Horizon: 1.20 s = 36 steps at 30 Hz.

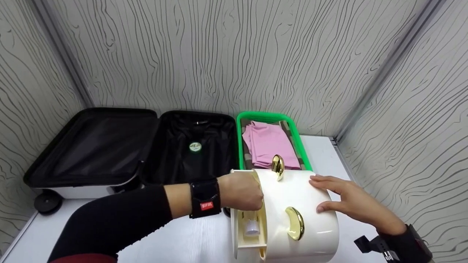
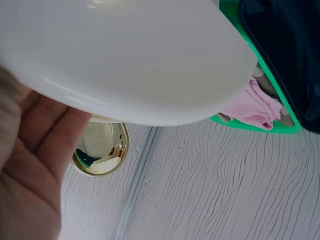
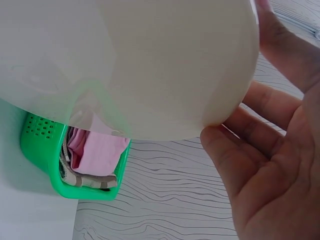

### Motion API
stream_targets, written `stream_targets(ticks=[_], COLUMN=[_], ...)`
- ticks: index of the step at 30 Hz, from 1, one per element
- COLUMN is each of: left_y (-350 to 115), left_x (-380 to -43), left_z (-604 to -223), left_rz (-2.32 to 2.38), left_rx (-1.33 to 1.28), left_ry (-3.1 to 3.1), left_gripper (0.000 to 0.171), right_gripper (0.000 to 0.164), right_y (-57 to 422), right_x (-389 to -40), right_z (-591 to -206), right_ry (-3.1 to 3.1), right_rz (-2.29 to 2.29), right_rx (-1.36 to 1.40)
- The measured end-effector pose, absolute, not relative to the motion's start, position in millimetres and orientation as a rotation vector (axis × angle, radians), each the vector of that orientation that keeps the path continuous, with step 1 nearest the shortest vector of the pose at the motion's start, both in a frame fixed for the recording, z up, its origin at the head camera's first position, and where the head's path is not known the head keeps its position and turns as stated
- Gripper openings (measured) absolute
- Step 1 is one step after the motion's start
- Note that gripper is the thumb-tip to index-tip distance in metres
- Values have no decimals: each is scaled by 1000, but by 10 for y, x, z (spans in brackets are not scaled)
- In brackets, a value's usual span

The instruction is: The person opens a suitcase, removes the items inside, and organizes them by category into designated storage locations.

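Note:
A glossy white storage box [image 1: 299, 226] with gold handles lies on the table. Its left part stands apart from the rounded body, baring an inner compartment [image 1: 252, 245] that holds a small clear-capped container [image 1: 251, 227]. My left hand [image 1: 241, 191] reaches over this opening and grips the box's edge, knuckles up. In the left wrist view its fingertips pass behind the white panel [image 2: 130, 60] and are hidden. My right hand [image 1: 351, 201] rests on the box's right end, thumb and fingers spread. The right wrist view shows its fingers touching the curved rim.
Behind the box stands a green basket [image 1: 299, 146] with folded pink cloth [image 1: 270, 144] and patterned fabric. An open black-lined suitcase [image 1: 106, 146] lies to the left, with a round label [image 1: 195, 147] inside. Patterned wall panels [image 1: 204, 54] enclose the white table [image 1: 182, 237].

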State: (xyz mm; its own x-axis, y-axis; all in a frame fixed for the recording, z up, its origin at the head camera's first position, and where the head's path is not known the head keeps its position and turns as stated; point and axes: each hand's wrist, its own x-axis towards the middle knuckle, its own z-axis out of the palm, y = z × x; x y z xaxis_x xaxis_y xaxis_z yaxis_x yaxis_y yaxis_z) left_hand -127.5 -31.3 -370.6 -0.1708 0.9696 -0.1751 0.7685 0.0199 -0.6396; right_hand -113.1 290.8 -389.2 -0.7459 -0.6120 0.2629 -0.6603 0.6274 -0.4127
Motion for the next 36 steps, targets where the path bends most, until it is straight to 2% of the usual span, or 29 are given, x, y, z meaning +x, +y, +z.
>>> stream_targets(ticks=[8,15,18,29,36], left_y=[-388,-740,-930,-1357,-1308], left_x=[-1311,-1376,-1396,-1297,-1225], left_z=[-3657,-3494,-3513,-4085,-4379], left_rz=[796,355,80,-569,-832], left_rx=[-1784,-1781,-1703,-1332,-1278], left_ry=[-1970,-2115,-2141,-2393,-2509], left_gripper=[23,4,13,30,27], right_gripper=[61,61,61,60,60], right_y=[2903,2892,2893,2900,2899], right_x=[-1135,-1142,-1133,-1113,-1132], right_z=[-3878,-3869,-3867,-3858,-3864], right_ry=[-2757,-2751,-2760,-2768,-2751], right_rz=[744,759,761,747,763], right_rx=[1064,1076,1067,1047,1069])
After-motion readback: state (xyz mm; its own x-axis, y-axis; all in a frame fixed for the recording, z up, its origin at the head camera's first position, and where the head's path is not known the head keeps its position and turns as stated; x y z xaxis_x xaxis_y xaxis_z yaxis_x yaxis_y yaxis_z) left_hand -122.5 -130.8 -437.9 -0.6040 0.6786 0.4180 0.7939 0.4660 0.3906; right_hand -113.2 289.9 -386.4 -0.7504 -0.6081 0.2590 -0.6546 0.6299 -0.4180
